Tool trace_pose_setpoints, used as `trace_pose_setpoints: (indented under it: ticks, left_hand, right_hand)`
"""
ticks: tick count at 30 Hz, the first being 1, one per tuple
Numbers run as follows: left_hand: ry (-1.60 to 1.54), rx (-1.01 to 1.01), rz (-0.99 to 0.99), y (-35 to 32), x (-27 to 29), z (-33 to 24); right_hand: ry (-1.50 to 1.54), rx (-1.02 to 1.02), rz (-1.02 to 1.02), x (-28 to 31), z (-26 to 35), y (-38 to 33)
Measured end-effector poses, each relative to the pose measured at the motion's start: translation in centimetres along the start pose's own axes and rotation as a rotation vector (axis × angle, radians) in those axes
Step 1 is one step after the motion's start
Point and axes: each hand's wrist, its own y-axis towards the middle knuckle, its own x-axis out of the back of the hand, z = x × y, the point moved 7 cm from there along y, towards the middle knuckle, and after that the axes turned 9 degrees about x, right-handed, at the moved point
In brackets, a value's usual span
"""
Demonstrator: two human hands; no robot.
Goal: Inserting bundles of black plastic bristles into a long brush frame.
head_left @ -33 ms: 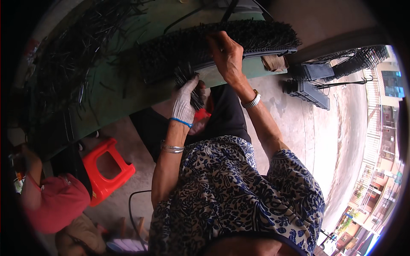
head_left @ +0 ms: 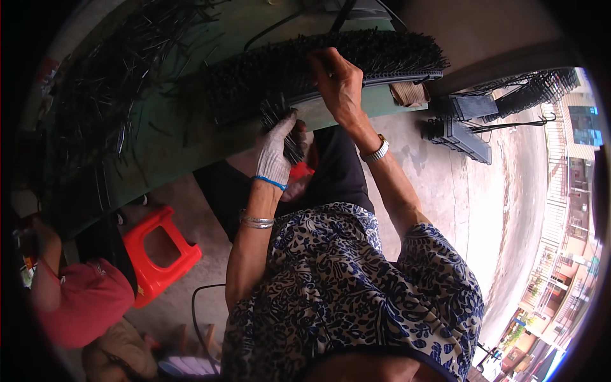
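My left hand (head_left: 275, 149), in a white knit glove with a blue cuff, is closed round a bundle of thin black strips (head_left: 291, 151) at the table's near edge. My bare right hand (head_left: 340, 83) is bent over a long dark panel (head_left: 248, 108) densely set with upright black strips (head_left: 401, 54). Its fingers are pinched together at the panel's bristly surface. Their tips are dark and partly hidden, so I cannot make out what lies between them. The panel rests on the green table, its near rim just below my right hand.
Loose black strips (head_left: 95, 83) lie heaped on the left of the green table (head_left: 153, 146). A folded tan piece (head_left: 409, 94) sits by the panel's right end. Grey bristled panels (head_left: 468, 140) stand at the right. A red stool (head_left: 162, 254) and a person in a pink top (head_left: 92, 299) are at left.
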Motion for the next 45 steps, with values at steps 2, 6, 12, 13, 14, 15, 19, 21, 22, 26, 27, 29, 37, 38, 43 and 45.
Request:
trace_pose_setpoints:
  ticks: [2,6,12,13,14,15,19,21,22,26,27,29,37,38,43,45]
  left_hand:
    - [0.025,0.009,-0.024,0.0,0.2,0.1]
    - [0.015,0.032,-0.009,0.1,0.5,0.6]
    - [0.028,0.006,0.002,-0.1,0.5,0.5]
    - [0.016,0.030,-0.017,-0.1,0.6,0.7]
    - [0.004,0.055,-0.035,-0.2,0.7,0.9]
    - [0.007,0.056,-0.034,-0.2,0.6,0.8]
    - [0.033,0.052,-0.016,-0.3,0.3,0.8]
    - [0.035,0.047,-0.025,-0.3,0.5,0.7]
    - [0.032,0.063,-0.006,-0.1,0.6,0.8]
    - [0.092,0.044,-0.033,-1.2,0.1,0.1]
    - [0.095,0.048,-0.028,-1.2,-0.1,0.2]
    - [0.116,0.018,0.020,-1.0,-0.9,0.2]
    - [-0.083,0.072,-0.049,0.4,-0.3,0.6]
    - [-0.079,0.058,-0.041,0.5,-0.3,0.6]
    - [-0.022,0.089,0.053,1.2,0.2,0.8]
    - [-0.035,0.062,0.057,0.8,-0.1,0.6]
  right_hand:
    - [-0.026,0.062,0.000,0.3,0.7,-0.1]
    - [-0.051,0.085,0.023,0.3,1.2,-0.8]
    - [-0.106,0.048,0.056,0.0,0.5,-1.5]
    - [-0.179,0.070,0.098,-0.2,0.6,-1.2]
    - [-0.252,0.092,0.142,-0.5,0.7,-1.1]
    - [-0.254,0.091,0.139,-0.7,0.4,-0.9]
    - [-0.545,0.126,0.257,-1.8,0.5,-0.4]
    - [-0.600,0.102,0.295,-1.8,0.7,-0.5]
    - [-0.483,0.076,0.280,-1.4,0.6,-0.6]
    - [0.218,-0.448,0.586,-1.7,0.8,-2.4]
    - [0.317,-0.445,0.577,-2.0,0.7,-2.6]
    - [0.353,-0.442,0.551,-1.0,0.1,-2.6]
    - [-0.158,0.041,0.000,2.2,0.8,0.5]
    - [-0.156,0.040,0.000,1.9,0.5,0.4]
    - [-0.171,0.134,-0.023,0.9,0.5,0.4]
    - [-0.193,0.145,-0.010,0.8,0.7,0.6]
